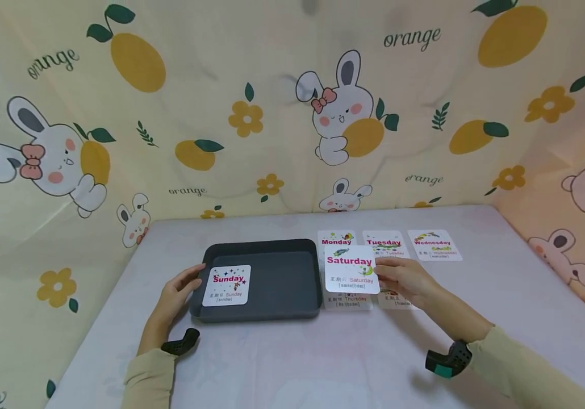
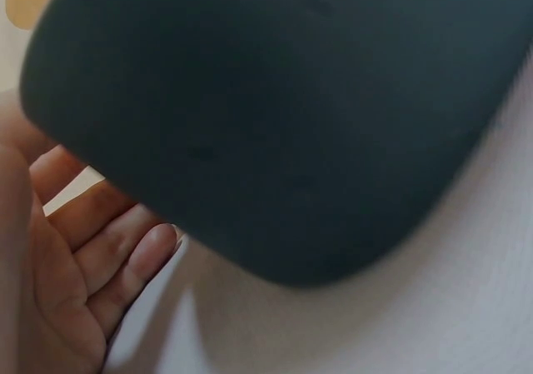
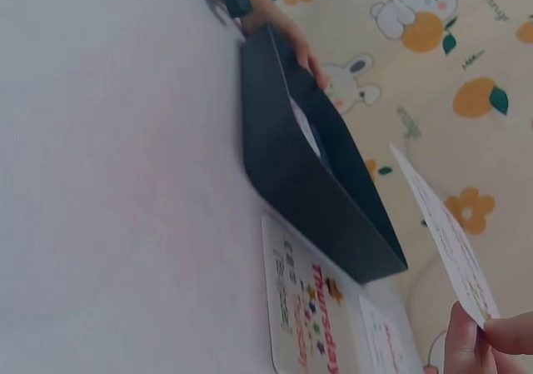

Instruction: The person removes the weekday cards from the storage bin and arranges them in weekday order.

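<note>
A white "Saturday" card (image 1: 346, 274) is pinched at its right edge between the thumb and fingers of my right hand (image 1: 407, 281). It is raised over the other cards, to the right of a dark grey tray (image 1: 284, 284). My left hand (image 1: 172, 298) holds the tray's left side, with fingertips at the rim. Inside the tray, a "Sunday" card (image 1: 227, 286) lies face up at the left end. In the right wrist view, the held card (image 3: 445, 232) is seen nearly edge-on. The tray's dark side (image 2: 275, 132) fills much of the left wrist view.
Right of the tray lie "Monday" (image 1: 333, 236), "Tuesday" (image 1: 384, 238) and "Wednesday" (image 1: 433, 244) cards in a back row. A "Thursday" card (image 1: 349, 302) and another card (image 1: 395, 300) lie in front, partly covered from view. A patterned cloth (image 1: 272, 113) hangs behind the table.
</note>
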{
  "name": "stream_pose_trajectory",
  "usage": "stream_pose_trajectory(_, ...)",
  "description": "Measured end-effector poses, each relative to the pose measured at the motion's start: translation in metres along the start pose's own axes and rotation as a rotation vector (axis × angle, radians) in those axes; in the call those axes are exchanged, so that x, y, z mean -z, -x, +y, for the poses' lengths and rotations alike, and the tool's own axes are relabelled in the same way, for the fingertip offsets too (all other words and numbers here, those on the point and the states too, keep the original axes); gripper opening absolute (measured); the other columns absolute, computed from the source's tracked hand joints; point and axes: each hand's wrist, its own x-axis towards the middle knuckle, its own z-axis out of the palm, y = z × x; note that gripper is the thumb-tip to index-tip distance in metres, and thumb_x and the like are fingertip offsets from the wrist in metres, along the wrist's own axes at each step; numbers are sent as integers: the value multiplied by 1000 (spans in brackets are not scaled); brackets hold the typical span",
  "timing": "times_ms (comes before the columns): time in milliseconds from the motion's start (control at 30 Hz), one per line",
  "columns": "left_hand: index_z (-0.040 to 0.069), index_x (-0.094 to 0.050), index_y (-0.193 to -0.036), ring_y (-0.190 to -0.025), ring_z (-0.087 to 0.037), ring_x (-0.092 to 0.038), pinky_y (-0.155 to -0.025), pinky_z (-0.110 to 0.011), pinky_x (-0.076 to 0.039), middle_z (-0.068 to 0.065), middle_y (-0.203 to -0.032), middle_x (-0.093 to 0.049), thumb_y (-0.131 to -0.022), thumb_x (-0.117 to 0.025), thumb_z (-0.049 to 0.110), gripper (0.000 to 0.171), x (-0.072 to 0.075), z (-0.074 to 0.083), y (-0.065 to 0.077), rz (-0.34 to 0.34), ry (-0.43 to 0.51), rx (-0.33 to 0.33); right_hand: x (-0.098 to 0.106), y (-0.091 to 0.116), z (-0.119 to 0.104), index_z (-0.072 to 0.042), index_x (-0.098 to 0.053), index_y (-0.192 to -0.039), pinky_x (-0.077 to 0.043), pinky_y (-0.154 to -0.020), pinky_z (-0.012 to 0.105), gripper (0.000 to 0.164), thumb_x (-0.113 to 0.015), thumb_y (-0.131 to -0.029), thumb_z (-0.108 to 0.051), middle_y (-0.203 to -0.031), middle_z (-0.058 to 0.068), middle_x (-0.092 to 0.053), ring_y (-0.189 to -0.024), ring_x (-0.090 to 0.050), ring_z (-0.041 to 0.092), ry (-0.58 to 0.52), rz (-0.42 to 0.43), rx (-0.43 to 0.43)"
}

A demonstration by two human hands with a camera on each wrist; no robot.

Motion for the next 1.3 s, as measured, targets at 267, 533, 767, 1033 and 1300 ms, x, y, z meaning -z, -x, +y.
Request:
stream_pose_trajectory(267,13,-43,-144,-146,-28,-32,-122,-50,-25,-10,-156,-38,-99,-51,29,48,-1,0,0,2,-21,2,19,3,-3,5,-45,-137,-56,-73,15,50,-60,-94,-16,-88,-14,-67,-81,-65,3,4,18,-29)
stream_pose_trajectory(533,14,-43,-144,-145,-29,-33,-122,-51,-26,-10,-156,-37,-100,-50,27,47,1,-3,-2,5,-20,9,37,4,-8,8,-33,-144,-55,-74,15,60,-57,-96,-17,-89,-15,-64,-83,-64,3,61,27,-39)
stream_pose_trajectory(767,15,-43,-144,-146,-29,-32,-122,-51,-25,-8,-156,-38,-99,-51,26,47,0,-6,-4,3,-2,10,49,8,-9,9,-30,-146,-56,-77,15,62,-56,-96,-17,-90,-15,-62,-84,-64,0,80,37,-42)
stream_pose_trajectory(1033,15,-44,-144,-146,-29,-32,-122,-52,-26,-9,-156,-38,-99,-51,28,47,0,-7,-3,11,-15,10,62,8,-7,9,-26,-147,-56,-78,16,63,-54,-97,-16,-88,-17,-61,-85,-63,0,82,35,-52)
stream_pose_trajectory(1300,15,-43,-144,-146,-29,-32,-122,-52,-25,-9,-156,-37,-99,-51,30,48,0,-5,-4,6,-14,10,77,7,-2,8,-40,-140,-57,-78,19,53,-56,-96,-17,-85,-18,-65,-84,-65,2,105,17,-60)
